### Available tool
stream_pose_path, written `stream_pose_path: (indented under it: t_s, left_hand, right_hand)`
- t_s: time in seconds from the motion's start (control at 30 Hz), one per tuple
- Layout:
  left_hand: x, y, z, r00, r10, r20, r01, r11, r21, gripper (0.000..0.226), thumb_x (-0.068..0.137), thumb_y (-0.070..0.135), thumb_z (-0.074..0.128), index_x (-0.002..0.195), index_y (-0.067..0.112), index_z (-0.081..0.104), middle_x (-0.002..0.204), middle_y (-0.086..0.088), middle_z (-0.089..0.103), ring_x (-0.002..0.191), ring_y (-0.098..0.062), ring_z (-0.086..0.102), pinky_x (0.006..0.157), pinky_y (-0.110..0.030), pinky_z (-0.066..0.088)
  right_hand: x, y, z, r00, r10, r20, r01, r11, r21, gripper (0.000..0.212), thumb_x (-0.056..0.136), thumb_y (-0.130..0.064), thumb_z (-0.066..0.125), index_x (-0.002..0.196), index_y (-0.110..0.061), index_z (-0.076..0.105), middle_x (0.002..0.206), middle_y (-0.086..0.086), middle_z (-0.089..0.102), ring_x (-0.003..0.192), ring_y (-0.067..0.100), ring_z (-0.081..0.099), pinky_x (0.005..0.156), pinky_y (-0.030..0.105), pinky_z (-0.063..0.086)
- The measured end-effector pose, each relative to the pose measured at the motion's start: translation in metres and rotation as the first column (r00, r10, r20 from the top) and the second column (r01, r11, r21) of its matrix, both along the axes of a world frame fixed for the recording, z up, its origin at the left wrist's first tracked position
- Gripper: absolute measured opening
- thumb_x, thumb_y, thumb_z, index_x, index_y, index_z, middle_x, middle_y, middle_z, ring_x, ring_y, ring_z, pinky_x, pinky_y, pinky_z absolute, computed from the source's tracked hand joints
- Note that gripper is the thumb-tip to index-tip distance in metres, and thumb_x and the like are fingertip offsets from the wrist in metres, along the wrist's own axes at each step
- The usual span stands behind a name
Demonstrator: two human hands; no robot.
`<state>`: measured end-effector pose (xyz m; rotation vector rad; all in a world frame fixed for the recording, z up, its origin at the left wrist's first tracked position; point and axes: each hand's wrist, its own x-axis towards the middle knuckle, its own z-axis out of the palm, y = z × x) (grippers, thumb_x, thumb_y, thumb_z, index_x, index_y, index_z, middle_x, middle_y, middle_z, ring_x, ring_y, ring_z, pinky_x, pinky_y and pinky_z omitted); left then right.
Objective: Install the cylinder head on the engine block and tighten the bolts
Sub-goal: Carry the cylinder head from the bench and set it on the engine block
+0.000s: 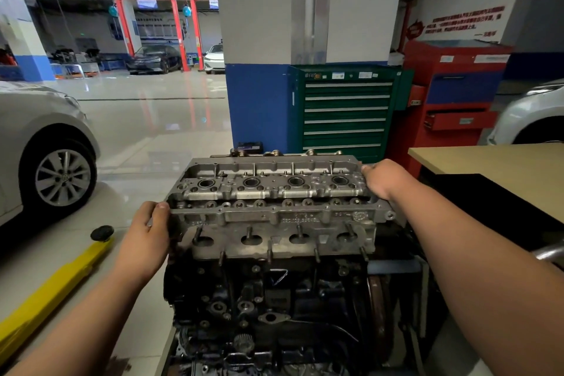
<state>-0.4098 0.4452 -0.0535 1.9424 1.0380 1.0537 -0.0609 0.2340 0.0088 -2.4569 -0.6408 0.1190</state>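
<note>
I stand over a dark, oily cast-iron engine block on its stand in a car workshop. On top of it lies the grey cast-aluminium cylinder head, long side toward me, four round wells in a row along its upper face.

My left hand grips the head's left end, thumb on the top edge and fingers curled round the end. My right hand holds the far right corner, fingers wrapped over the edge.

The head sits on or just above the block. I cannot tell whether it is fully seated.

I judge the task to be at an early stage: the head is being placed or aligned. I see no head bolts and no wrench, so bolting and tightening are not yet done.

Behind stands a green steel drawer cabinet, and a tan counter is at my right.
</note>
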Motion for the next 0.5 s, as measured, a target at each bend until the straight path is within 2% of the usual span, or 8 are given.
stream_pose_path:
  t_s: [0.07,0.2,0.3,0.4,0.47,0.5]
  left_hand:
    - [0.0,0.005,-0.004,1.0,0.003,0.014,-0.003,1.0,0.006,0.033,0.101,0.04,0.033,0.086,0.017,0.05,0.084,-0.011,0.059,0.084,-0.034,0.057,0.077,-0.044,0.044]
    - [0.0,0.011,-0.009,1.0,0.006,-0.002,-0.006,1.0,0.021,0.034,0.1,0.045,0.032,0.086,0.02,0.05,0.083,-0.009,0.061,0.081,-0.03,0.058,0.078,-0.045,0.046]
    - [0.0,0.01,-0.007,1.0,0.023,-0.014,-0.023,0.999,0.024,0.034,0.1,0.045,0.032,0.084,0.021,0.049,0.083,-0.008,0.059,0.079,-0.03,0.055,0.077,-0.044,0.044]
    - [-0.001,0.003,-0.005,0.999,0.042,-0.015,-0.041,0.998,0.045,0.034,0.1,0.043,0.032,0.081,0.02,0.048,0.08,-0.007,0.057,0.078,-0.03,0.055,0.069,-0.04,0.041]
    - [-0.002,-0.001,-0.002,0.999,0.035,-0.022,-0.034,0.999,0.036,0.036,0.097,0.049,0.033,0.082,0.021,0.049,0.08,-0.005,0.058,0.08,-0.031,0.057,0.069,-0.04,0.043]
    - [-0.003,-0.002,0.001,0.999,0.031,-0.032,-0.03,0.999,0.02,0.04,0.093,0.055,0.032,0.085,0.021,0.051,0.082,-0.006,0.059,0.082,-0.032,0.058,0.072,-0.043,0.046]
  right_hand:
    - [0.002,0.001,-0.002,1.0,-0.007,0.008,0.007,1.0,-0.012,0.045,0.103,-0.031,0.034,0.123,0.0,0.058,0.116,0.021,0.063,0.104,0.035,0.059,0.084,0.033,0.045]
    - [0.007,0.002,-0.006,0.999,-0.012,0.041,0.012,1.0,-0.005,0.046,0.101,-0.037,0.035,0.11,-0.001,0.063,0.11,0.021,0.063,0.1,0.036,0.059,0.082,0.036,0.045]
    - [0.004,0.0,-0.006,0.999,-0.022,0.044,0.02,0.999,0.036,0.049,0.101,-0.036,0.035,0.115,0.002,0.062,0.115,0.022,0.063,0.101,0.034,0.058,0.081,0.033,0.041]
    - [-0.001,-0.004,-0.004,0.998,-0.027,0.06,0.021,0.995,0.1,0.051,0.102,-0.036,0.031,0.115,0.002,0.062,0.117,0.021,0.063,0.1,0.033,0.057,0.082,0.033,0.04]
    - [-0.005,-0.007,-0.003,0.998,-0.019,0.058,0.012,0.994,0.11,0.05,0.102,-0.038,0.03,0.116,-0.002,0.062,0.117,0.019,0.063,0.098,0.032,0.056,0.08,0.033,0.039]
    - [-0.007,-0.008,-0.002,0.998,-0.007,0.062,0.0,0.994,0.108,0.049,0.102,-0.039,0.031,0.117,-0.003,0.062,0.119,0.019,0.062,0.102,0.033,0.056,0.082,0.034,0.04]
